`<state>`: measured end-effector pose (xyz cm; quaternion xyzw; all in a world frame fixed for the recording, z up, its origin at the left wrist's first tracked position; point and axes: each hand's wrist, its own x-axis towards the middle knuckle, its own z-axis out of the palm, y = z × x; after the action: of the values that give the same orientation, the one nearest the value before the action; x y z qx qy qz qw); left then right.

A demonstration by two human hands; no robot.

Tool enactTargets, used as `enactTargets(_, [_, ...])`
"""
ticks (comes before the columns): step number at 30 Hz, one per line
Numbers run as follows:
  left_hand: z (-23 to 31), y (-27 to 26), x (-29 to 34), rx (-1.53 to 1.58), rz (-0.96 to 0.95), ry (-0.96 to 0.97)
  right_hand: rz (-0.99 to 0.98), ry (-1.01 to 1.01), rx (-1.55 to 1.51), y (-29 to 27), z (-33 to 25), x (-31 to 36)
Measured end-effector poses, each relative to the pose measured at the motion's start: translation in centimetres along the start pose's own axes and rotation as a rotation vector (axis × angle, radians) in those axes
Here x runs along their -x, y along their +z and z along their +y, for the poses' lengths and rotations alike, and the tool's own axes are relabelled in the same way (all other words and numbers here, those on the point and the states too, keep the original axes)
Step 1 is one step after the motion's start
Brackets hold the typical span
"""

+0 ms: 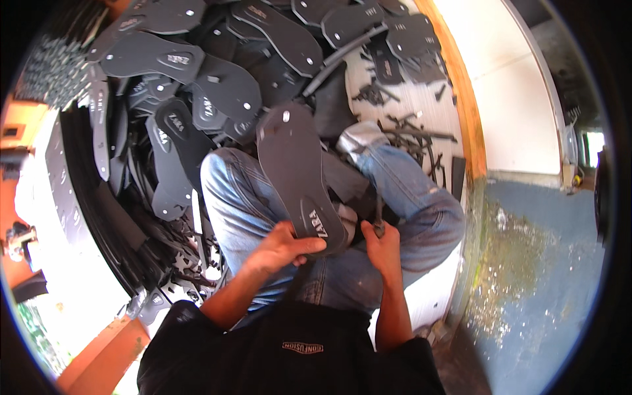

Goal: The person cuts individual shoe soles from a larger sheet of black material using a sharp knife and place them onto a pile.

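Observation:
Above my lap, a dark grey sandal sole (pixel 289 158) points its toe end away from me. My left hand (pixel 284 250) pinches it by the heel, thumb on top and fingers beneath. The sole has a small pale spot near the toe and an oval with light lettering at the heel. Just right of the heel, my right hand (pixel 380 243) is closed around a thin dark strip (pixel 378 209) that stands up out of the fist; whether it is a strap or a tool, I cannot tell. Black material lies between my legs, partly hidden behind the sole.
A heap of similar soles (pixel 155 58) spreads ahead and to the left. Long black strips (pixel 99 204) are stacked at the left. Black offcuts (pixel 421 135) litter the white floor near my foot. An orange-brown edging (pixel 464 92) and a stained blue-grey surface (pixel 546 263) lie to the right.

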<state>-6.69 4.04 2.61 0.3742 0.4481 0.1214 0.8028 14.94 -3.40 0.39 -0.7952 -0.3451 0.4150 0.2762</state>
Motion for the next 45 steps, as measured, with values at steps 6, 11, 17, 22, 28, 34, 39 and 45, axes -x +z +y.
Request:
enactTargets(6, [15.3, -11.5, 0.3, 0.184, 0.482, 0.734, 0.08, -0.159, 0.042, 1.5, 1.5, -0.1])
enactTargets(11, [10.7, -22.7, 8.5, -0.036, 1.06, 0.816, 0.088, -0.195, 0.011, 1.3, 1.6, 0.3])
enactTargets(17, [-10.3, -47.3, 34.3, -0.577, 2.072, 0.5, -0.016, -0.173, -0.052, 1.3, 1.5, -2.0])
enactTargets(22, [-27.3, -51.3, 44.3, -0.65, 1.995, -0.556, 0.04, -0.283, 0.006, 3.6, 0.3, -4.9])
enactTargets(28, [-32.4, -53.0, 47.8, -1.128, 1.452, -0.439, -0.028, -0.347, 0.113, 5.4, 1.7, -4.2])
enactTargets(34, [-30.5, -51.3, 49.2, -0.937, 1.389, -0.757, 0.028, -0.305, 0.122, 5.3, 1.4, -4.5])
enactTargets(39, [-26.3, -46.7, 49.1, -0.699, 1.527, -0.824, -0.023, -0.313, 0.206, 5.6, 1.6, -4.2])
enactTargets(45, [-12.9, -28.9, 35.6, 0.377, 1.205, 0.264, 0.02, -0.382, 0.175, 5.6, 1.2, -3.4])
